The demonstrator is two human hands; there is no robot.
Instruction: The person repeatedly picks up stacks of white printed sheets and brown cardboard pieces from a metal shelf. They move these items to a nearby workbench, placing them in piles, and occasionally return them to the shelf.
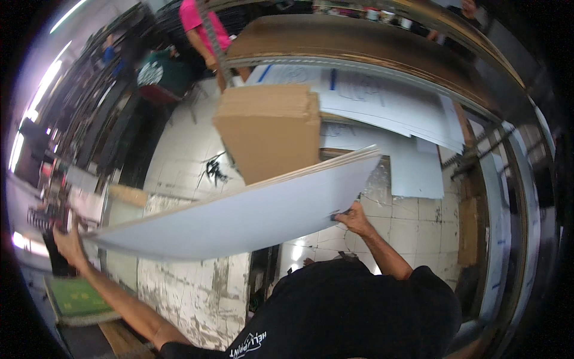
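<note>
White sheets [239, 215] are lifted, not yet set down: right hand [357, 221] grips the right end; left hand [70, 246], blurred, seemingly clasps the left.

white capital letters [250, 345], slanting beside a small line drawing [251, 343], stood on the black t-shirt [359, 305] at the lower edge. dark handwriting [359, 91] crossed the shelved white sheets [412, 113], too faint to make out. a white print [156, 73] on a dark green, shirt-like cloth [175, 70] and yellow marks [79, 295] on a green board [64, 288] were likewise blurred past reading
</note>
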